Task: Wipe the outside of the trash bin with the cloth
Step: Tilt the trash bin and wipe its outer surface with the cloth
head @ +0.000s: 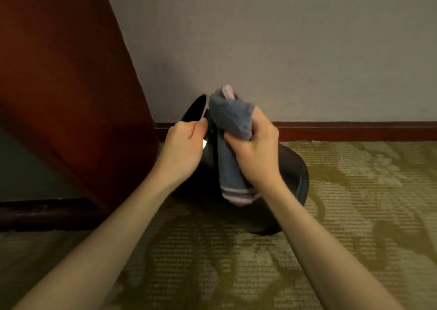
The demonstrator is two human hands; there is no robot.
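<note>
A dark round trash bin [293, 175] stands on the carpet near the wall, its flat lid [196, 108] raised on the left. My left hand [183, 147] pinches the lower edge of that lid. My right hand [255, 153] grips a grey-blue cloth [230, 144] with pink-striped ends. The cloth is bunched above my fingers and hangs down over the middle of the bin. Both forearms cover the bin's front.
A dark red-brown wooden panel [71, 85] rises on the left, close to the bin. A grey wall [283, 49] with a dark red baseboard [354, 131] runs behind. Patterned olive carpet [354, 215] covers the floor to the right and front.
</note>
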